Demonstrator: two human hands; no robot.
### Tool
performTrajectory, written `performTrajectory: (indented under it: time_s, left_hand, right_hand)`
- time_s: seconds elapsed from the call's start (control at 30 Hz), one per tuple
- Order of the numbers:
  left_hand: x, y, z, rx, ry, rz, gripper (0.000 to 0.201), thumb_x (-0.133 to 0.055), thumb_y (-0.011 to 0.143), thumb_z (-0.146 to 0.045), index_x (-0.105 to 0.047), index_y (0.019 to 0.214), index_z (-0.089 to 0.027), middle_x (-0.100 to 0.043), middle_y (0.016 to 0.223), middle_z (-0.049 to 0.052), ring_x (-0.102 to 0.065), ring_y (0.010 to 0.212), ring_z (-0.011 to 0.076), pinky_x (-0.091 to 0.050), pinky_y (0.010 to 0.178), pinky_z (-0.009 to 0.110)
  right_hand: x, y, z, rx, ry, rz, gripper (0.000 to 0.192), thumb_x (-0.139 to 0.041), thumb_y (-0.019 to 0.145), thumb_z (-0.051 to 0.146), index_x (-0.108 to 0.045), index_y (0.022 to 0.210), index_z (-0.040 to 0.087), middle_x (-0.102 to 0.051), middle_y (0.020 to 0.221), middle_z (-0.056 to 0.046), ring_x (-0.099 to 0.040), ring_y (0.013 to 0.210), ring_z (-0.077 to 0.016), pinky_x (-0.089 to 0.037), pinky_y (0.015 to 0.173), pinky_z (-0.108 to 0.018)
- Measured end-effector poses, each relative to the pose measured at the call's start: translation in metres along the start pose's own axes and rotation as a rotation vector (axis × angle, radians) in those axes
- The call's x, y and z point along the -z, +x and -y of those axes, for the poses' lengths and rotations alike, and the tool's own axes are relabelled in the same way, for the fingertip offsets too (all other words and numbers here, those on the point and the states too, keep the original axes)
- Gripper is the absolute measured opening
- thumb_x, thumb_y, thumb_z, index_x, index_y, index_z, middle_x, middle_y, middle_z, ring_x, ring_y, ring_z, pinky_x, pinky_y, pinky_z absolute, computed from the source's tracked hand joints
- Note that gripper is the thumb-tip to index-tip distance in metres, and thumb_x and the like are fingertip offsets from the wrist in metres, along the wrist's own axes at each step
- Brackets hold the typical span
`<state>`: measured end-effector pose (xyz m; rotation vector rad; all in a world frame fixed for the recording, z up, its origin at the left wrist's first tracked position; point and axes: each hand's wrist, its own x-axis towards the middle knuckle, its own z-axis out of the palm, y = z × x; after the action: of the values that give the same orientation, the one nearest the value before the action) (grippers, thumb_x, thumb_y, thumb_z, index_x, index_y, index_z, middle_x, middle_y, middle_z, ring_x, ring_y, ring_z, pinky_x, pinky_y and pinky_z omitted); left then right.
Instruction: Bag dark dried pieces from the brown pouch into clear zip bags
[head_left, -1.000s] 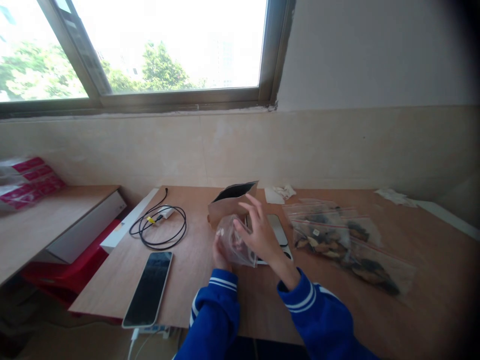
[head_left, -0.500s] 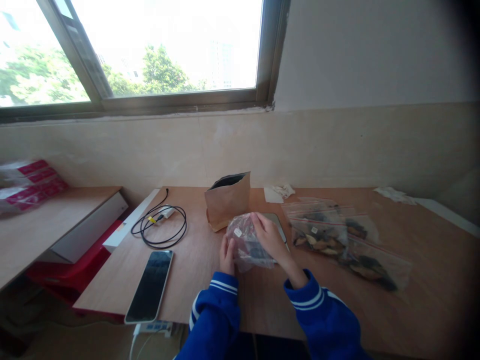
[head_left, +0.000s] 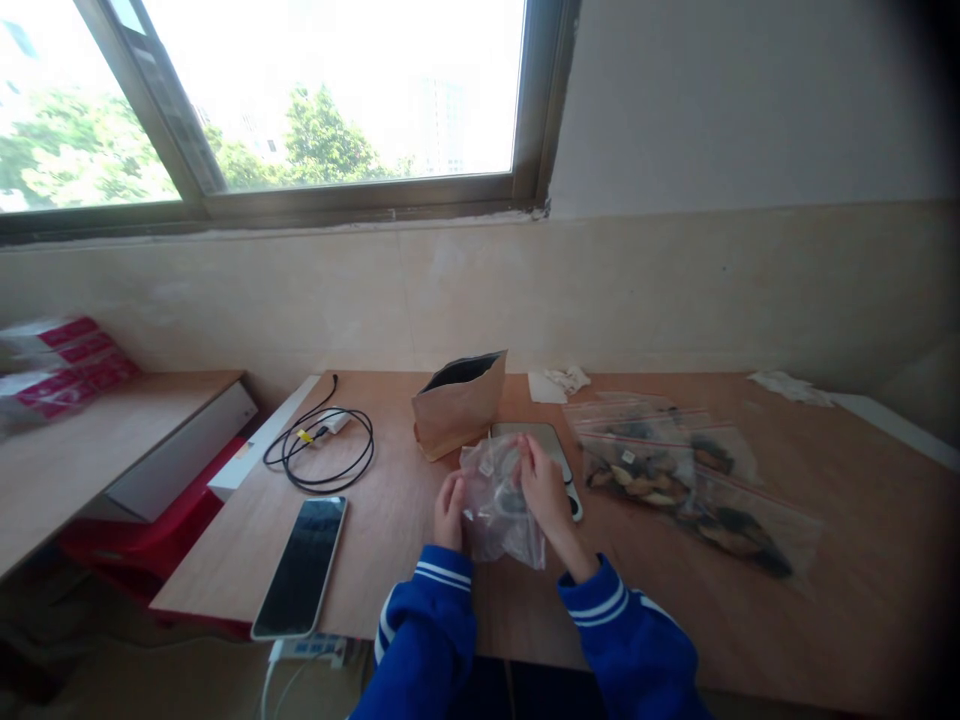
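Blown-out daylight through window (head_left: 300, 100), soft indoor light, dark vignetted right edge, wide-angle warping

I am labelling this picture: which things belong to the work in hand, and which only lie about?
In use: clear plastic bag, left hand, right hand, kraft pouch, scale, filled bags.
Lying about: phone, cable, tissue.

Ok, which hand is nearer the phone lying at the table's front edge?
Left. The left hand holds the clear plastic bag just right of the phone; the right hand grips the bag's far side, farther from it.
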<state>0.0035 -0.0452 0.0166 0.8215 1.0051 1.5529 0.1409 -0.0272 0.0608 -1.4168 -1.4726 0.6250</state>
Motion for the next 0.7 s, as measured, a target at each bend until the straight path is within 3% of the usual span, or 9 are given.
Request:
performTrajectory:
  time_s: [0.07,0.17,0.3,0.4,0.5,0.63,0.7]
  left_hand:
    - [0.000,0.000,-0.001,0.035,0.005,-0.002,0.050,-0.070,0.066,-0.054,-0.069,0.092,-0.011,-0.071,0.089,0.009,-0.065,0.082,0.0177,-0.050,0.072,0.026]
    - [0.000,0.001,-0.007,0.056,0.034,-0.076,0.046,-0.077,0.059,-0.048,-0.067,0.086,-0.012,-0.068,0.072,0.003,-0.061,0.060,0.0117,-0.046,0.054,0.021]
    - [0.002,0.004,-0.024,0.025,0.099,-0.133,0.048,-0.078,0.058,-0.046,-0.064,0.092,-0.016,-0.065,0.068,-0.001,-0.052,0.045,0.0060,-0.038,0.042,0.017]
    - [0.004,0.003,-0.035,0.135,0.174,-0.080,0.052,-0.074,0.062,-0.052,-0.062,0.099,-0.017,-0.067,0.077,0.001,-0.052,0.045,0.0059,-0.036,0.039,0.017]
    - [0.007,-0.005,-0.036,0.254,0.156,0.007,0.054,-0.071,0.064,-0.056,-0.061,0.099,-0.016,-0.067,0.083,0.004,-0.062,0.061,0.0117,-0.046,0.051,0.020]
    - [0.020,-0.012,-0.024,0.180,0.175,0.165,0.060,-0.078,0.061,-0.046,-0.057,0.108,-0.016,-0.067,0.087,0.006,-0.064,0.072,0.0148,-0.049,0.064,0.024]
    - [0.034,-0.007,-0.019,0.087,0.298,0.120,0.056,-0.070,0.069,-0.050,-0.055,0.111,-0.016,-0.063,0.076,0.002,-0.060,0.063,0.0120,-0.046,0.058,0.022]
  right_hand:
    - [0.000,-0.003,-0.001,0.015,-0.001,0.066,0.041,-0.024,0.096,0.047,-0.055,0.088,0.022,-0.051,0.046,0.003,-0.055,0.045,-0.0190,-0.036,0.049,-0.027]
    - [-0.002,-0.010,-0.003,0.025,-0.001,0.144,0.041,-0.025,0.096,0.048,-0.056,0.087,0.022,-0.050,0.046,0.003,-0.056,0.046,-0.0186,-0.037,0.051,-0.026]
    - [-0.007,-0.014,-0.008,0.004,0.074,0.142,0.044,-0.026,0.095,0.051,-0.056,0.087,0.021,-0.050,0.045,0.003,-0.055,0.044,-0.0178,-0.037,0.049,-0.026]
    - [-0.010,-0.013,-0.011,-0.027,0.144,0.078,0.046,-0.026,0.094,0.055,-0.056,0.087,0.020,-0.052,0.047,0.002,-0.053,0.042,-0.0177,-0.037,0.047,-0.026]
    - [-0.008,-0.007,-0.012,-0.049,0.177,0.052,0.050,-0.024,0.094,0.058,-0.056,0.094,0.019,-0.057,0.053,0.000,-0.053,0.042,-0.0181,-0.039,0.046,-0.027]
    - [0.011,0.013,-0.027,0.066,0.060,0.034,0.049,-0.026,0.095,0.052,-0.054,0.113,0.016,-0.067,0.076,-0.007,-0.063,0.063,-0.0212,-0.048,0.060,-0.032]
    - [0.033,0.029,-0.044,0.174,-0.103,-0.082,0.043,-0.029,0.095,0.044,-0.054,0.114,0.015,-0.067,0.096,-0.013,-0.064,0.086,-0.0233,-0.050,0.076,-0.036]
